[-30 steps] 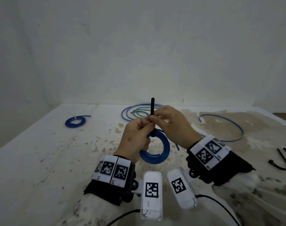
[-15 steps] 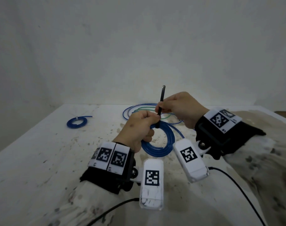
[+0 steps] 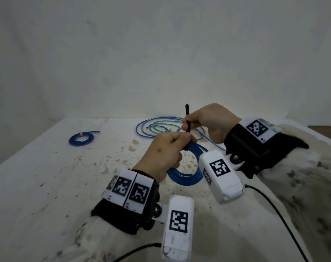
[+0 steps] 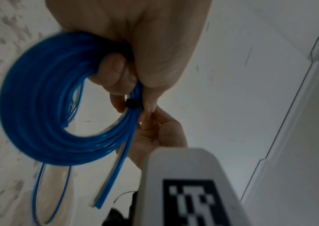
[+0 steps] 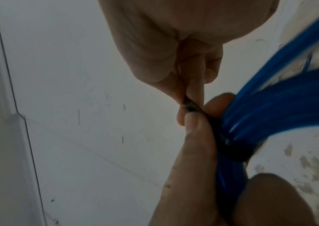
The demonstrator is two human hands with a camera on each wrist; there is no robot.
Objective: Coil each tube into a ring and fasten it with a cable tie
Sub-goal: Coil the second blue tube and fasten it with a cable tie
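From the head view, the left hand point(image 3: 162, 154) holds a coiled blue tube point(image 3: 185, 178) above the desk point(image 3: 47, 186), fingers curled round the bundle, while the right hand point(image 3: 210, 123) pinches the upright tail of a black cable tie point(image 3: 187, 120) between thumb and forefinger just above it. The left wrist view adds what the head view hides: the coil point(image 4: 44, 110) has several turns, its two loose ends hang down past the ring, and the tie's small black head point(image 4: 130, 104) sits against the bundle at the left fingertips point(image 4: 151, 104). The right wrist view shows the black band point(image 5: 232, 151) wrapped round the blue strands point(image 5: 270, 107), with the right hand's grip point(image 5: 189, 85) closed on the strap near where it leaves the left thumb point(image 5: 193, 125).

Compared with half a second ago, the right hand has dropped lower along the tail, so less strap stands above its fingers, and the tail now stands nearly vertical instead of leaning.

A finished blue ring point(image 3: 81, 138) with a pale tie lies far to the left near the desk's back edge. Loose blue and green tubes point(image 3: 157, 127) lie behind the hands, close to the wall. The desk's left and near stretches are well apart from the hands; a black cable point(image 3: 274, 214) runs along the right side.
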